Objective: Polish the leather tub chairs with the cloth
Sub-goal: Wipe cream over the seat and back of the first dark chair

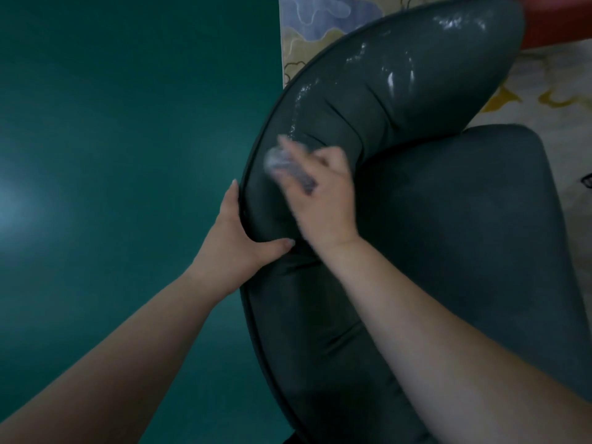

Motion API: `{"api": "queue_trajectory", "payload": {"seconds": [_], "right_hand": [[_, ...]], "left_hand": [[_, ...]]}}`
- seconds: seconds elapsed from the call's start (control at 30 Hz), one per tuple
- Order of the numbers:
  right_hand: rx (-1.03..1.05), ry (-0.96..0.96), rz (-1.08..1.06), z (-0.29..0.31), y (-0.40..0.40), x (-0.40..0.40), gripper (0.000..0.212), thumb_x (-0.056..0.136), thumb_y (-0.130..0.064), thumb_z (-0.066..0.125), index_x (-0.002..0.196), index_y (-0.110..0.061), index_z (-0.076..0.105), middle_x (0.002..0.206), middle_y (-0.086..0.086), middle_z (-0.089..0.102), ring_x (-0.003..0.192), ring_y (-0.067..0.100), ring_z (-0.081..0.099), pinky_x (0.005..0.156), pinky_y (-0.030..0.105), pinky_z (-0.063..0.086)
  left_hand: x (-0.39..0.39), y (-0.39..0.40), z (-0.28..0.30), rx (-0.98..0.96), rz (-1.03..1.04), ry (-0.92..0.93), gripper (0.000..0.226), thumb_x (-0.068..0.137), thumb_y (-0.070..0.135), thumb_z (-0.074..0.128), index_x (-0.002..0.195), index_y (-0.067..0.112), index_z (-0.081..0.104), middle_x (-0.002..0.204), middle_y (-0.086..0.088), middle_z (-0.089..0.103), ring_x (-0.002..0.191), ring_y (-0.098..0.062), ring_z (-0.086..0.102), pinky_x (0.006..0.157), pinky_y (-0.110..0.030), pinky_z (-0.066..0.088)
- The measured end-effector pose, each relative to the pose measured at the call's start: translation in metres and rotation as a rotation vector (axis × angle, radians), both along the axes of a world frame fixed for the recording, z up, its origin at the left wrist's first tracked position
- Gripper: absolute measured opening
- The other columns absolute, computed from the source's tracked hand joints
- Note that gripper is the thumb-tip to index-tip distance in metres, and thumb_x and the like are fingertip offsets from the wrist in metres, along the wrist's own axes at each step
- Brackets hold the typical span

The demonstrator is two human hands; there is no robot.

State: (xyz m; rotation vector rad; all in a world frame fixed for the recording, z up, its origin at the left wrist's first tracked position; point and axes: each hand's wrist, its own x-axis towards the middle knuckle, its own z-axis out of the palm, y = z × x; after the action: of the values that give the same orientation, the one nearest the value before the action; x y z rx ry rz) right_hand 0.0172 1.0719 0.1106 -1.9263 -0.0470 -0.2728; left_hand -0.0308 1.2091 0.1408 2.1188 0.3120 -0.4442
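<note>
Two bare hands work on one dark leather tub chair [400,100], seen from above. The right hand [323,200] is curled round a small pale cloth [282,161], pinching it between fingers and thumb and pressing it onto the padded top of the backrest. Hand and cloth are blurred, so the exact finger positions cannot be read. The cloth sticks out ahead of the fingertips, toward the piped outer edge of the backrest.

The left hand [237,232] lies just behind and outboard of that grip. Its thumb rests on top of the padding, close to the right wrist, and its fingers wrap over the piped edge onto the outer side, clasping the backrest rim.

Beyond the cloth, wet-looking streaks [390,78] glisten along the curve of the backrest toward its far end. Inboard of the grip, to its right, sits the seat cushion [464,219], matte and dark.

Outboard of the left hand is a plain green floor [112,139]. Past the far end of the backrest lies a patterned rug [307,36], with a red object [557,24] at the top corner.
</note>
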Motion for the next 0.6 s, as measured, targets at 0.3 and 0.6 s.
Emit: {"api": "queue_trajectory", "payload": {"seconds": [0.3, 0.6], "right_hand": [[0.267, 0.278, -0.193, -0.037, -0.039, 0.009, 0.037, 0.093, -0.021, 0.06, 0.129, -0.029, 0.057, 0.1, 0.003, 0.044, 0.083, -0.003, 0.053, 0.085, 0.001, 0.037], [-0.245, -0.175, 0.139, 0.005, 0.011, 0.033, 0.044, 0.079, -0.025, 0.073, 0.122, -0.032, 0.063, 0.087, 0.003, 0.043, 0.079, 0.023, 0.048, 0.068, 0.04, 0.048]], "left_hand": [[0.02, -0.003, 0.005, 0.082, -0.028, -0.001, 0.122, 0.055, 0.045, 0.085, 0.152, 0.026, 0.013, 0.145, 0.016, 0.039, 0.123, 0.0, 0.044, 0.094, -0.013, 0.034], [0.046, 0.0, 0.005, 0.125, -0.131, -0.049, 0.09, 0.057, 0.041, 0.083, 0.132, 0.027, 0.036, 0.114, 0.024, 0.052, 0.096, 0.011, 0.055, 0.072, 0.004, 0.037]]}}
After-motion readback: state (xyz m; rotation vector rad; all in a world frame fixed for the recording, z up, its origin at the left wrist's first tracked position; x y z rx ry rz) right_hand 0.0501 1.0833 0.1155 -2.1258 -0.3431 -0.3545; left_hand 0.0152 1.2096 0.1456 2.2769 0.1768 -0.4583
